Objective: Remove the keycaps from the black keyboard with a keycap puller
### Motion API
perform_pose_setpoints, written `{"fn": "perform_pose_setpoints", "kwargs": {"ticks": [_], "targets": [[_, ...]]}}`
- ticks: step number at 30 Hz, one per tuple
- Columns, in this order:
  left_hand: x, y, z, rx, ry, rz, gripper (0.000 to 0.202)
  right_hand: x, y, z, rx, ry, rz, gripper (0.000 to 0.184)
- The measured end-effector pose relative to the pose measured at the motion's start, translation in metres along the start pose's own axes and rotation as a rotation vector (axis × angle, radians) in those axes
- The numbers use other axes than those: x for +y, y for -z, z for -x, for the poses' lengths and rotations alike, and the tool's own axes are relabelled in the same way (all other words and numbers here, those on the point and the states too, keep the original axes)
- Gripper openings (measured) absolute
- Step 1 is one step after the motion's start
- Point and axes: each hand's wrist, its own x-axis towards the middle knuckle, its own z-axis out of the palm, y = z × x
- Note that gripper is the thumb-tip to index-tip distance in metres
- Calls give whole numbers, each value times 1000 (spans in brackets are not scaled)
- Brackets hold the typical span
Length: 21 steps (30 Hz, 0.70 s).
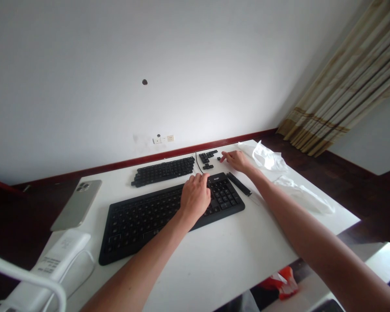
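The keyboard point(143, 216) lies on the table point(195, 268), long axis slanting away rightward, number pad point(224, 193) last; your left hand point(195, 195) hides part; your right hand point(234, 160) is by a keycap point(219, 158); I can't tell either's grip.

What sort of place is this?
Probably a room in a home, though an office is possible: long curtains hang at the right, wall sockets sit low on a pale wall, and a black keyboard lies on a white table.
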Motion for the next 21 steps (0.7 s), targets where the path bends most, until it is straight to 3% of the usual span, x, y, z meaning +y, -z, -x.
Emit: {"fn": "perform_pose_setpoints", "kwargs": {"ticks": [21], "targets": [[0, 1, 0, 5, -5, -13, 44, -11, -6, -2, -5, -40, 63, 49]]}}
